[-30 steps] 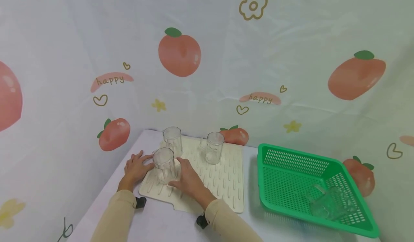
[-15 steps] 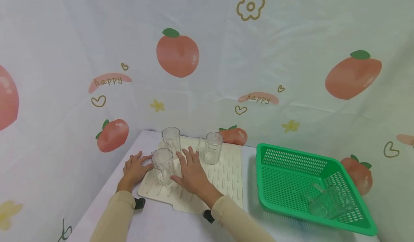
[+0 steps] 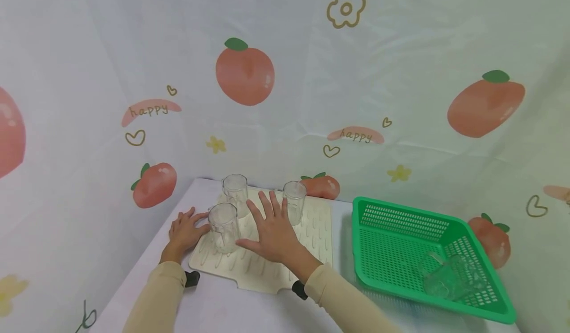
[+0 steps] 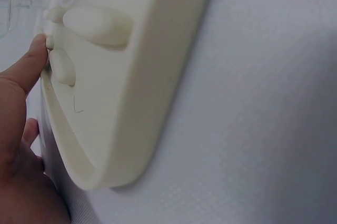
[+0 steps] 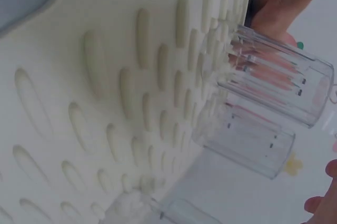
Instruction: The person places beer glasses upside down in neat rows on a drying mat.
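Three clear glass mugs stand upright on a cream ridged drying mat (image 3: 262, 277): a front mug (image 3: 224, 228), a back-left mug (image 3: 236, 194) and a back-right mug (image 3: 295, 202). My left hand (image 3: 184, 231) rests at the mat's left edge, its fingers relaxed beside the front mug. In the left wrist view, a fingertip (image 4: 37, 50) lies right at the mat's rim. Over the mat, my right hand (image 3: 273, 231) is spread with straight fingers and holds nothing; it partly covers the back-right mug in the head view. The right wrist view shows the front mug (image 5: 279, 74) apart from that hand.
To the right of the mat is a green plastic basket (image 3: 401, 298) with a glass mug (image 3: 451, 276) lying on its side in it. A white cloth (image 3: 307, 318) covers the table. Patterned curtains (image 3: 285, 140) close off the back and left side.
My right hand has let go of the front mug, moved to the right and spread its fingers. The left hand and the mugs have stayed in place.
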Action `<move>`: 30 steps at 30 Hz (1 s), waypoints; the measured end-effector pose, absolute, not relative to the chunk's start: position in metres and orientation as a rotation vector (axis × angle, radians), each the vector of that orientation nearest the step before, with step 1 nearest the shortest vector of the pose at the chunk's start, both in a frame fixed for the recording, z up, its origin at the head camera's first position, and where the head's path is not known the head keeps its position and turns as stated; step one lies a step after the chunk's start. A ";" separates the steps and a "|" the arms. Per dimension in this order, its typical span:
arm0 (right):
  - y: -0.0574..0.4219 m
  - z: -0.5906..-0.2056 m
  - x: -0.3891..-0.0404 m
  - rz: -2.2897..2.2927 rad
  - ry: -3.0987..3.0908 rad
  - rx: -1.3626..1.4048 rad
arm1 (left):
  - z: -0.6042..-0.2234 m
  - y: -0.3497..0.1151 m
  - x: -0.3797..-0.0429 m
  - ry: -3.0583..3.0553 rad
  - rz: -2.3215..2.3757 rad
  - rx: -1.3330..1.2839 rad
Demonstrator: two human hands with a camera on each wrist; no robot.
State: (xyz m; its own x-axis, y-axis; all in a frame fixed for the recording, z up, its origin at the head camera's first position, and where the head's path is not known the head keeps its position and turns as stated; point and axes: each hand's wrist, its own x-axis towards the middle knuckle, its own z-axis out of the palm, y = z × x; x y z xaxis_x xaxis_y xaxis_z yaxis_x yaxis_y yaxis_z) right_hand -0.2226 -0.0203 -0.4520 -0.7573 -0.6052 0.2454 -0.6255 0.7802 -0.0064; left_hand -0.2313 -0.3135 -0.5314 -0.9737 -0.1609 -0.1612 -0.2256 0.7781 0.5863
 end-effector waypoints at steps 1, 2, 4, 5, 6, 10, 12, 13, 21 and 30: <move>-0.017 -0.450 -0.222 0.132 -2.757 0.962 | -0.532 -0.313 -0.232 2.865 0.963 -0.308; -0.014 -0.448 -0.222 0.139 -2.764 0.965 | -0.532 -0.312 -0.233 2.866 0.958 -0.304; -0.009 -0.444 -0.222 0.149 -2.764 0.970 | -0.534 -0.311 -0.234 2.867 0.953 -0.296; -0.007 -0.442 -0.222 0.148 -2.757 0.975 | -0.535 -0.311 -0.235 2.868 0.957 -0.291; -0.004 -0.441 -0.223 0.144 -2.744 0.980 | -0.536 -0.312 -0.236 2.873 0.953 -0.286; 0.003 -0.435 -0.223 0.144 -2.740 0.986 | -0.541 -0.315 -0.239 2.882 0.941 -0.277; 0.006 -0.433 -0.223 0.142 -2.756 0.988 | -0.543 -0.316 -0.239 2.892 0.932 -0.272; 0.007 -0.432 -0.222 0.141 -2.767 0.988 | -0.543 -0.317 -0.239 2.892 0.930 -0.271; 0.022 -0.424 -0.216 0.112 -2.752 0.995 | -0.547 -0.321 -0.238 2.906 0.919 -0.262; 0.049 -0.414 -0.215 0.112 -2.765 0.976 | -0.542 -0.317 -0.236 2.884 0.917 -0.280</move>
